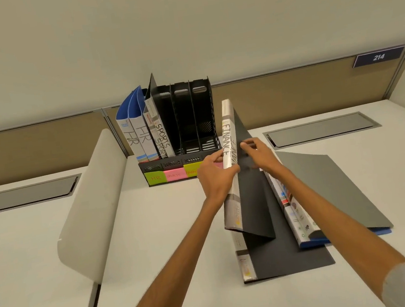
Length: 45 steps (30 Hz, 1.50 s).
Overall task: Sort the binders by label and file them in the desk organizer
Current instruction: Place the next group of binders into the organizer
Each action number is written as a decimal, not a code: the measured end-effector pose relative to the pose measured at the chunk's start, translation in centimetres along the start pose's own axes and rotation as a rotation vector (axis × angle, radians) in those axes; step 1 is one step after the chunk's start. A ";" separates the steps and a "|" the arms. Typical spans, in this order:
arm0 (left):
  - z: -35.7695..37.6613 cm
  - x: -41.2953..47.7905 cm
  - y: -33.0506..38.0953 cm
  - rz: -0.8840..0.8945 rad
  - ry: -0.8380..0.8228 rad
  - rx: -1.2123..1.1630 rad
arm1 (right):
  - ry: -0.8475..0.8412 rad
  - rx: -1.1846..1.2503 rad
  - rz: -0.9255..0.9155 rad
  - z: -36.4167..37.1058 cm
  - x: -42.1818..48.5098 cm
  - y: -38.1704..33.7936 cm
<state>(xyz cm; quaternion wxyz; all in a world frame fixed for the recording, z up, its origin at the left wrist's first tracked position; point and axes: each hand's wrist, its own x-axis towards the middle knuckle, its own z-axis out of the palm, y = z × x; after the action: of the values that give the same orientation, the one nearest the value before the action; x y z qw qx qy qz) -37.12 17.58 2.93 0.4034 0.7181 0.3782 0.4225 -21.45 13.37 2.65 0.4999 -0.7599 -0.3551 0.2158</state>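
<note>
Both hands are on the FINANCE binder (230, 150): the left hand (215, 174) is wrapped around its spine about midway up, fingers closed on it, and the right hand (257, 155) pinches the dark cover from the other side. So it's a firm two-handed hold, binder lifted and tilted, its lower end hanging just above the pile on the desk (155, 235).

Under it is another flat dark binder (285, 258) (spine label too small to read), and just right of that a blue-edged one (304, 225) under a loose grey cover (333, 188).

The desk organizer (185, 130) sits behind, near the hands. Two HR binders (134, 136) and the SPORTS binders (161, 138) already fill the left slots, and the right slots look empty. Sticky notes on the front read HR (155, 177), SPORTS (174, 174) and then a yellow one (193, 171) that looks like Finance, half hidden by the left hand.

I'd say this is the carry-to-slot step. Next it needs standing upright, spine toward the front, and sliding into the slot behind that yellow note without the floppy cover catching on a divider.
</note>
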 end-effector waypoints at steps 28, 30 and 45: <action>-5.7 4.3 0.5 0.384 0.312 0.083 | 0.277 0.013 -0.638 1.0 5.1 -25.5; -5.7 4.3 -0.2 0.362 0.291 0.059 | 0.287 0.004 -0.670 1.4 5.3 -26.0; -5.5 6.8 -3.8 0.189 0.049 -0.046 | 0.422 -0.041 -0.811 1.4 6.6 -31.3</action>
<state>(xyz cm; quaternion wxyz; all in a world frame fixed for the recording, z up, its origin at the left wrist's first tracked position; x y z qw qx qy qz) -40.48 26.54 3.29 0.3687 0.7307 0.3089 0.4845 -28.23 26.99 30.83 0.5902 -0.5966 -0.5184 -0.1641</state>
